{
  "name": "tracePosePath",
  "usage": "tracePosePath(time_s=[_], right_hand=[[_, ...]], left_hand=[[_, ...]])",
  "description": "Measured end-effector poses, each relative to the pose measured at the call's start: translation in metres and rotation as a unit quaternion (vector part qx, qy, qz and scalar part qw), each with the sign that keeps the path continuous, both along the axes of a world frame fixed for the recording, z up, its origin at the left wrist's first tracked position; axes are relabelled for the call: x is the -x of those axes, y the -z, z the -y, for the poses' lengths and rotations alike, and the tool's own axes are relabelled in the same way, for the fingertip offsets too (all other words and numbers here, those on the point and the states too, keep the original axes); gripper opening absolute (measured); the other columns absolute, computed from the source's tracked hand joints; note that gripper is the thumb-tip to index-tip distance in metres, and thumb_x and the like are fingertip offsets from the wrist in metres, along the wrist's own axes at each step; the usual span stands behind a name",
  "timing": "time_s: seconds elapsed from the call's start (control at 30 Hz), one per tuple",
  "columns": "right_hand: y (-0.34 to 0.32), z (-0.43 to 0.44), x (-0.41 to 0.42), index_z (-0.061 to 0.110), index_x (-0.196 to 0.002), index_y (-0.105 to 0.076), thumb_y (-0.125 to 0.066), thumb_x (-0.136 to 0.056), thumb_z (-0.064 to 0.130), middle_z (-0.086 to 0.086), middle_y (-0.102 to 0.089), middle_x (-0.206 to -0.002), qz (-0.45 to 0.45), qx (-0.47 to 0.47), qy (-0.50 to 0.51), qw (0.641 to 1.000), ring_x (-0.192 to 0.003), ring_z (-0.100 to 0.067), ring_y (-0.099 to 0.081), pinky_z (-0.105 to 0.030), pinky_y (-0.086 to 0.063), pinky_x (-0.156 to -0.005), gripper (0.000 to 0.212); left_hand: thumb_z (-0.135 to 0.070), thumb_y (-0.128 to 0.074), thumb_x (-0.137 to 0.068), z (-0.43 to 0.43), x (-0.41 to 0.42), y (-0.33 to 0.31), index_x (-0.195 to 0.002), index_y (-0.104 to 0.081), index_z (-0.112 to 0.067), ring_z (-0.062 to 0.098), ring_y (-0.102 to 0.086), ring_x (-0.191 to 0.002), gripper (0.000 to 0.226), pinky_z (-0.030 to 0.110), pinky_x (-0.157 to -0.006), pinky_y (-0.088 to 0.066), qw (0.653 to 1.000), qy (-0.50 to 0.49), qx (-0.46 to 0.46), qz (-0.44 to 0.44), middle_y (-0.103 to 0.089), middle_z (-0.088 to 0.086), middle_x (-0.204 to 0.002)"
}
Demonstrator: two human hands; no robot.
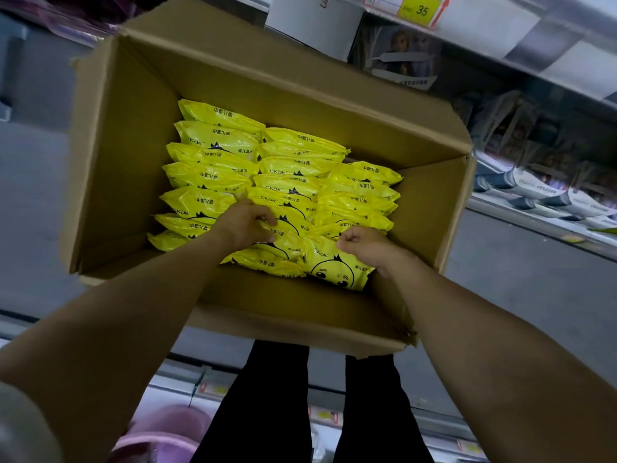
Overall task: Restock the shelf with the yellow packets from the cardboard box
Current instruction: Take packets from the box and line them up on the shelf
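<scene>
Here the yellow packets point(213, 175) are seen standing on edge in three rows inside the open cardboard box point(110, 155), which is still nearly full. The step in hand is judged to be the lifting of the nearest packets.

It is best done if each packet is gripped by its sealed top edge and drawn straight up, so that its neighbours are not dragged out of their rows. The film looks slick and soft, so a firm pinch is called for rather than a loose hold. The box should be left square to the shelf point(534, 45), which is seen to the upper right under a yellow price tag point(421, 8).

Both bare forearms are stretched forward and down over the near wall of the box. The left hand point(245, 225) is laid knuckles-up on the middle row, its fingers point(267, 219) curled over the top of a middle-row packet point(290, 243). The right hand point(365, 245) is bunched almost into a fist, its fingers point(347, 243) closed tight on the top edge of the duck-faced packet point(337, 272), which is tilted towards the near wall. Whether that packet has been raised off the box floor cannot be told.
</scene>
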State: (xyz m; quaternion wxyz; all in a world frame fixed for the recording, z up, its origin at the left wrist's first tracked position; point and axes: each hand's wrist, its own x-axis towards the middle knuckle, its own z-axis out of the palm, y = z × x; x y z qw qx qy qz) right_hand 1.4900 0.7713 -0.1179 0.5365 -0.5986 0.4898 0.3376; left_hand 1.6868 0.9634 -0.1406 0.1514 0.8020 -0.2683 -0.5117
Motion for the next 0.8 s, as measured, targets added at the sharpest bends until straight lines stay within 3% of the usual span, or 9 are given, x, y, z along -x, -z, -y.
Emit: tracePosePath(time_s=[0.07,0.17,0.27,0.4,0.5,0.57,0.67,0.73,0.8], right_hand=[[0.000,-0.002,0.002,0.021,-0.092,-0.065,-0.069,-0.093,0.022,-0.004,-0.066,-0.108,0.003,0.002,0.005,1.000,-0.104,-0.018,-0.060,-0.028,-0.045,-0.083,0.005],[-0.001,-0.005,0.003,0.015,-0.112,-0.071,-0.067,-0.095,0.029,-0.008,-0.068,-0.120,-0.002,0.014,-0.003,1.000,-0.110,-0.021,-0.061,-0.032,-0.047,-0.089,0.022],[-0.004,-0.005,0.003,0.008,-0.115,-0.070,-0.062,-0.098,0.035,-0.018,-0.065,-0.126,-0.012,0.029,-0.027,0.999,-0.118,-0.031,-0.060,-0.041,-0.048,-0.098,0.033],[-0.007,-0.006,0.004,-0.009,-0.119,-0.059,-0.056,-0.101,0.034,-0.028,-0.058,-0.128,0.007,0.046,-0.045,0.998,-0.121,-0.042,-0.054,-0.048,-0.046,-0.100,0.047],[-0.011,-0.008,0.003,-0.007,-0.119,-0.060,-0.054,-0.102,0.035,-0.028,-0.060,-0.125,0.010,0.048,-0.060,0.997,-0.118,-0.042,-0.055,-0.047,-0.047,-0.098,0.046],[-0.011,-0.008,0.003,-0.005,-0.118,-0.061,-0.054,-0.101,0.039,-0.024,-0.064,-0.107,0.002,0.039,-0.064,0.997,-0.101,-0.036,-0.061,-0.040,-0.049,-0.086,0.047],[-0.013,-0.009,0.004,-0.003,-0.114,-0.063,-0.054,-0.100,0.044,-0.010,-0.052,-0.085,-0.007,0.030,-0.074,0.997,-0.080,-0.021,-0.049,-0.030,-0.038,-0.070,0.050],[-0.013,-0.009,0.004,-0.002,-0.107,-0.066,-0.057,-0.097,0.048,-0.010,-0.051,-0.084,-0.015,0.030,-0.075,0.997,-0.080,-0.020,-0.049,-0.030,-0.036,-0.069,0.052],[-0.012,-0.010,0.004,0.003,-0.093,-0.065,-0.060,-0.092,0.056,-0.011,-0.049,-0.084,-0.021,0.033,-0.080,0.996,-0.081,-0.022,-0.049,-0.031,-0.035,-0.072,0.053]], left_hand=[[-0.024,-0.086,-0.070,0.000,0.000,0.000,-0.100,-0.072,-0.023,0.018,-0.053,-0.102,0.034,0.026,-0.087,-0.041,1.000,-0.001,-0.001,0.003,-0.053,0.005,-0.111],[-0.022,-0.087,-0.069,0.001,-0.001,0.000,-0.098,-0.071,-0.025,0.017,-0.055,-0.100,0.033,0.024,-0.083,-0.041,1.000,-0.001,-0.006,-0.002,-0.056,0.002,-0.107],[-0.019,-0.087,-0.068,0.001,-0.003,-0.001,-0.095,-0.071,-0.024,0.017,-0.060,-0.097,0.031,0.024,-0.078,-0.042,0.999,-0.012,-0.027,-0.021,-0.062,-0.002,-0.096],[-0.025,-0.082,-0.076,0.004,-0.001,-0.005,-0.095,-0.076,-0.016,0.020,-0.062,-0.093,0.022,0.026,-0.074,-0.042,0.998,0.025,-0.051,0.024,-0.062,-0.005,-0.082],[-0.038,-0.076,-0.080,0.006,0.002,-0.010,-0.090,-0.075,-0.022,0.021,-0.056,-0.106,0.019,0.034,-0.091,-0.042,0.991,0.083,-0.061,0.082,-0.066,-0.003,-0.090],[-0.039,-0.074,-0.083,0.003,0.000,-0.011,-0.083,-0.072,-0.024,0.021,-0.050,-0.112,0.016,0.039,-0.098,-0.038,0.990,0.101,-0.048,0.085,-0.066,-0.002,-0.091],[-0.032,-0.068,-0.089,-0.004,-0.005,-0.013,-0.078,-0.065,-0.017,0.022,-0.057,-0.095,0.019,0.031,-0.078,-0.046,0.999,0.041,-0.014,0.019,-0.064,0.001,-0.083],[-0.030,-0.062,-0.094,-0.005,-0.010,-0.020,-0.080,-0.059,-0.013,0.018,-0.053,-0.077,0.022,0.026,-0.063,-0.039,1.000,-0.014,-0.015,-0.011,-0.058,0.001,-0.079],[-0.030,-0.058,-0.096,-0.003,-0.017,-0.027,-0.079,-0.055,-0.015,0.014,-0.047,-0.071,0.023,0.025,-0.060,-0.035,0.999,-0.029,-0.017,-0.013,-0.053,0.000,-0.077]])
